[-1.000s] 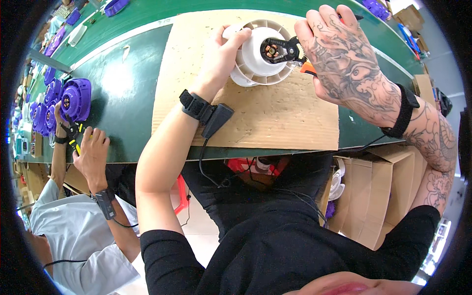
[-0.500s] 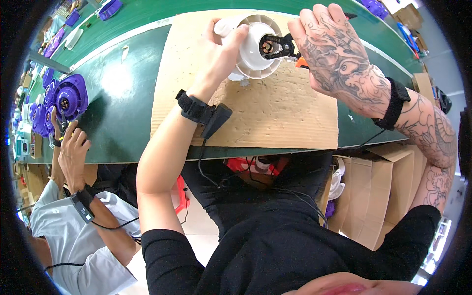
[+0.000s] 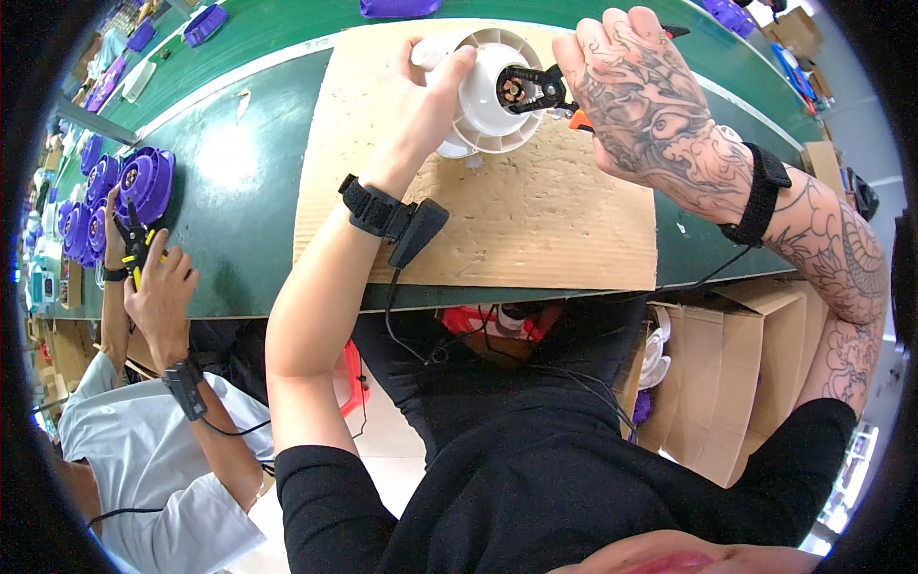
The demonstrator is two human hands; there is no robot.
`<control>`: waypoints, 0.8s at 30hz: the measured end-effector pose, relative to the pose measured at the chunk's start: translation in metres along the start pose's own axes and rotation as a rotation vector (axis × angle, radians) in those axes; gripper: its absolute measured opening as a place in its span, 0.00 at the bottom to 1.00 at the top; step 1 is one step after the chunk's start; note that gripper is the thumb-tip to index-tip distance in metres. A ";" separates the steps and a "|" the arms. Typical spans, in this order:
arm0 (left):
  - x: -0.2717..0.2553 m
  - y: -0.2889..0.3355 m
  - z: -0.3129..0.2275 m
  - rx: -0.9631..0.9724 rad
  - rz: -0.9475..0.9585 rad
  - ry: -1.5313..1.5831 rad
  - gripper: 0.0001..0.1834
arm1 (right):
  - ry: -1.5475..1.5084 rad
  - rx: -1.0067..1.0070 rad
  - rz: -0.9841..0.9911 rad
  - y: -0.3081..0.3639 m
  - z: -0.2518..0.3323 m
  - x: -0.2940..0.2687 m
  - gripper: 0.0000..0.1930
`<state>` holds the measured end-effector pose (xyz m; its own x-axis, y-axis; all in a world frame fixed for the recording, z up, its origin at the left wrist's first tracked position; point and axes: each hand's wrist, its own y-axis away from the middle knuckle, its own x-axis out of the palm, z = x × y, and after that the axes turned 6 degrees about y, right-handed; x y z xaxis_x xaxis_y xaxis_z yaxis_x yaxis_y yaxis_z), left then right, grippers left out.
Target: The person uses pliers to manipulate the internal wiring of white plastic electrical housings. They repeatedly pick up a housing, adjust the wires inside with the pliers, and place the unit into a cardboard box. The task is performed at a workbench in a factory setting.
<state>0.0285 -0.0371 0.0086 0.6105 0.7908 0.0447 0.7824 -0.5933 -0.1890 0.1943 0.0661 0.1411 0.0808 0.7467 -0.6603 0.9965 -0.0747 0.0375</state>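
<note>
Over the cardboard sheet, my left hand [image 3: 435, 100] is closed on the left side of a white round plastic housing [image 3: 485, 96] with a ribbed rim. My right hand [image 3: 636, 100] is wrapped round the orange-and-black handles of a pair of pliers [image 3: 550, 91]. The black jaws reach into the housing's middle and lie around a small copper-coloured round part [image 3: 513, 90]. How firmly the jaws bite is too small to tell. Most of the handles are hidden under my right hand.
Cardboard [image 3: 478, 230] covers part of the green bench [image 3: 229, 249]. At left a co-worker's hand [image 3: 161, 297] holds yellow-and-black pliers [image 3: 137, 244] beside several purple round housings [image 3: 145, 182]. Open cardboard boxes [image 3: 712, 383] stand below the bench at right. A purple part [image 3: 400, 8] lies on the far green surface.
My hands, the white housing and the pliers have shifted very slightly left. The co-worker's pliers have come away from the purple housing. A purple part has come into view at the top.
</note>
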 end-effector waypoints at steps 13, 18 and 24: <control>-0.008 -0.012 0.008 0.150 -0.082 -0.054 0.25 | -0.071 -0.020 -0.020 -0.013 -0.010 0.011 0.33; -0.011 -0.014 0.008 0.028 -0.006 0.032 0.30 | -0.066 -0.005 -0.038 -0.008 -0.006 0.010 0.37; -0.007 -0.015 0.017 -0.051 0.048 0.141 0.29 | -0.003 0.021 -0.017 -0.010 -0.002 0.027 0.41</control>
<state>0.0100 -0.0313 -0.0055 0.6553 0.7348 0.1750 0.7553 -0.6394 -0.1440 0.1861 0.0881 0.1248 0.0637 0.7462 -0.6627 0.9971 -0.0758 0.0105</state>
